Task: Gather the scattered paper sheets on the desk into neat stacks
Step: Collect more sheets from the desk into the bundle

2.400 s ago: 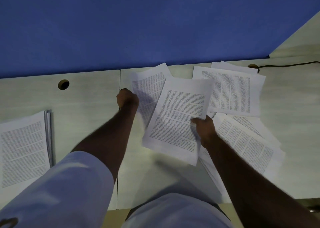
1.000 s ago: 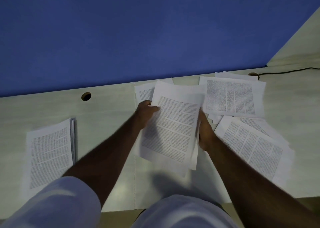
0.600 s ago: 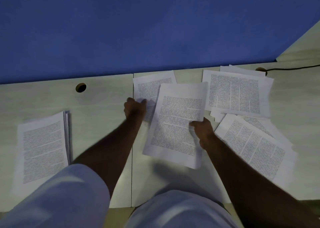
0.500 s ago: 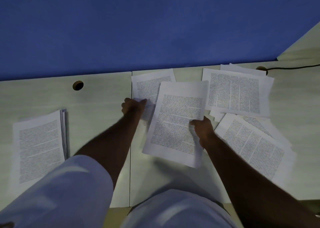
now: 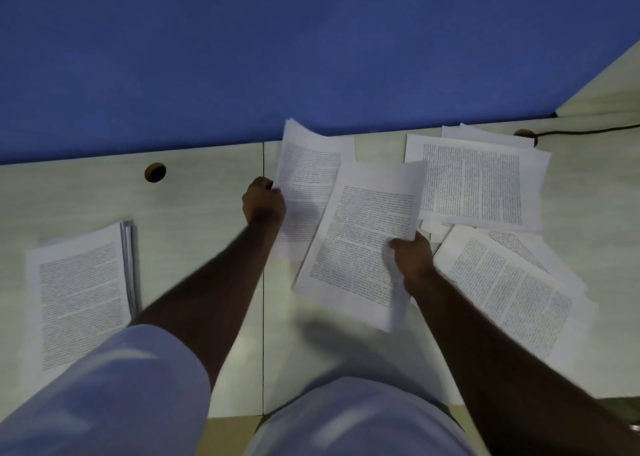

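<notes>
Roughly midway, I would judge: one finished stack (image 5: 81,299) lies squared at the near left of the desk (image 5: 194,220), while the right half is littered with loose pages. At the centre the left hand (image 5: 263,206) pinches the left edge of a single sheet (image 5: 308,175), which curls up off the desk toward the blue partition (image 5: 277,57). The right hand (image 5: 412,258) grips the right edge of a thin bundle (image 5: 360,244) held tilted just above the desk, its upper left corner overlapping the lifted sheet.

Left to gather are the flat page (image 5: 474,185) at the far right, with at least one more peeking out behind it, and the skewed spread (image 5: 512,292) at the near right, just beside the right wrist.

How many sheets the bundle holds cannot be counted (only a doubled lower edge hints at more than one). Nor can the depth of the right-hand piles. The fingers of both hands are mostly hidden behind paper, the print is too blurred to read, and the near edge of the desk is covered by the pale sleeves (image 5: 104,393). A cable (image 5: 588,130) runs off the right edge from a desk hole.
</notes>
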